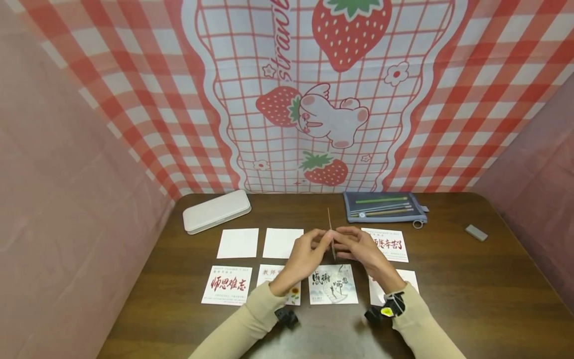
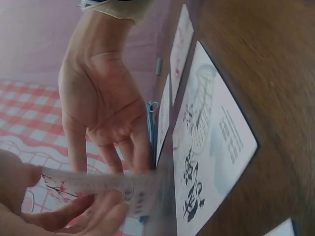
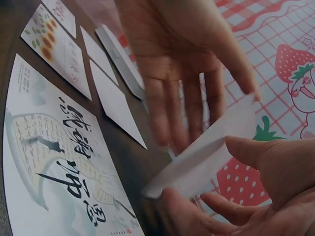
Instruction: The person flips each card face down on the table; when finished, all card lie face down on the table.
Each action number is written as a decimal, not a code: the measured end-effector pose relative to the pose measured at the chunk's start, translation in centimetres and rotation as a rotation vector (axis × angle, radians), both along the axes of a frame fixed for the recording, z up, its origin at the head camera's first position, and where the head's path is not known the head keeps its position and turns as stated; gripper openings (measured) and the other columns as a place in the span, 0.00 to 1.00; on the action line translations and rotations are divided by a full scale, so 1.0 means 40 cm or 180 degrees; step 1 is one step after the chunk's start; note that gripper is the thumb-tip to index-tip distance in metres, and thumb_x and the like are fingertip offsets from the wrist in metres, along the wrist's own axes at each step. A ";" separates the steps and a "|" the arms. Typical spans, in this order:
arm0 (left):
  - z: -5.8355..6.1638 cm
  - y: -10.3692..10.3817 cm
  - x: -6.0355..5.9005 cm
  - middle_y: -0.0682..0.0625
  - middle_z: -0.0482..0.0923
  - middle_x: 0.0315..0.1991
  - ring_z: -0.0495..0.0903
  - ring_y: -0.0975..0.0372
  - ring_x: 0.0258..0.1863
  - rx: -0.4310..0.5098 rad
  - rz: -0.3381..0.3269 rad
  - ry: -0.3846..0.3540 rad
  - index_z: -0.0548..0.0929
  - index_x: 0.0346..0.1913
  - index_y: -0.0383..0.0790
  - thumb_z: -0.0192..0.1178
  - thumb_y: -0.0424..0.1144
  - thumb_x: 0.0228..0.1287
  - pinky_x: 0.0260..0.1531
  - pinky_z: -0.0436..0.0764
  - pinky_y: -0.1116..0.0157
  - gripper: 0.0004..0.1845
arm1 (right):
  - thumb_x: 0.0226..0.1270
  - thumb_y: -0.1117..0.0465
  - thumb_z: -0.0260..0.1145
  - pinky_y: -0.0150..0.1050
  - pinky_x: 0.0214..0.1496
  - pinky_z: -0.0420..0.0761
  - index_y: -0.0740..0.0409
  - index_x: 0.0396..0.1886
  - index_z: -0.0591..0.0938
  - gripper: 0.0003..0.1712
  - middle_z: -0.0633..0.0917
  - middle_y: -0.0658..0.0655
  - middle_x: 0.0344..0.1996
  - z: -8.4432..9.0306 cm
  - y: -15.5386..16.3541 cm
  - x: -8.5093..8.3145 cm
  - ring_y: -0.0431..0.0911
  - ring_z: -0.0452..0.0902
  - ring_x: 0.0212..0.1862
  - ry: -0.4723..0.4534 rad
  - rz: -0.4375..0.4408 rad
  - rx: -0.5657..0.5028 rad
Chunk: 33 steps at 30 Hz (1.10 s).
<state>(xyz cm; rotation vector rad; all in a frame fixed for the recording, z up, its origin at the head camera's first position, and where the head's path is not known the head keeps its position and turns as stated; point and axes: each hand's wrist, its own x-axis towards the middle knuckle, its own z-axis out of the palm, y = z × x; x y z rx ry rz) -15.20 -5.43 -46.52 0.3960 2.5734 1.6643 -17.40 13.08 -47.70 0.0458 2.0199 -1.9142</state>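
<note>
A thin square card point(image 1: 329, 219) stands edge-on between the two hands above the table. Pink blossoms and small print show on one face of the card point(image 2: 64, 187) in the left wrist view; its other face point(image 3: 197, 164) looks plain white in the right wrist view. My left hand point(image 1: 309, 252) holds the card's near edge between thumb and fingers. From the other side my right hand point(image 1: 363, 249) also pinches it. Beneath the hands lies a card with black brush lettering point(image 1: 332, 284). Left of it a sunflower card point(image 1: 293, 294) is partly covered by my left forearm.
Two blank white cards point(image 1: 238, 243) lie behind a red-lettered card point(image 1: 226, 285). Another red-lettered card point(image 1: 394, 244) and a partly hidden card point(image 1: 408, 281) lie at right. A white case point(image 1: 217, 212), mesh pencil pouch point(image 1: 381, 207) and grey eraser point(image 1: 476, 233) sit farther back.
</note>
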 end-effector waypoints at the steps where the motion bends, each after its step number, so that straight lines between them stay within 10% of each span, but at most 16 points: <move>1: 0.000 -0.001 -0.001 0.38 0.89 0.50 0.91 0.49 0.47 0.0107 0.0036 -0.0010 0.83 0.60 0.33 0.52 0.52 0.82 0.46 0.90 0.62 0.25 | 0.77 0.50 0.66 0.40 0.57 0.89 0.71 0.73 0.67 0.38 0.76 0.72 0.67 -0.001 -0.004 0.000 0.44 0.86 0.52 0.0000 -0.0013 0.0046; 8: 0.001 -0.008 -0.002 0.31 0.85 0.51 0.90 0.44 0.44 0.0911 0.0239 -0.0023 0.81 0.60 0.28 0.58 0.30 0.75 0.44 0.91 0.63 0.16 | 0.74 0.50 0.68 0.41 0.57 0.88 0.70 0.73 0.69 0.38 0.78 0.74 0.66 -0.005 -0.008 -0.001 0.50 0.83 0.58 0.0088 -0.0199 0.0480; 14: 0.000 -0.022 -0.009 0.33 0.84 0.50 0.88 0.42 0.46 0.1065 0.0383 0.0048 0.81 0.64 0.34 0.60 0.25 0.68 0.40 0.86 0.74 0.22 | 0.70 0.55 0.73 0.38 0.49 0.90 0.68 0.70 0.73 0.35 0.82 0.71 0.57 0.002 0.003 0.001 0.43 0.84 0.44 0.0279 -0.0374 0.0701; 33: -0.021 -0.056 -0.027 0.37 0.86 0.39 0.90 0.48 0.38 -0.0075 0.0591 0.0379 0.84 0.57 0.25 0.62 0.19 0.57 0.37 0.89 0.66 0.22 | 0.65 0.68 0.74 0.39 0.29 0.89 0.70 0.59 0.81 0.24 0.87 0.69 0.40 0.005 0.051 -0.013 0.40 0.85 0.27 0.0749 -0.0509 0.1221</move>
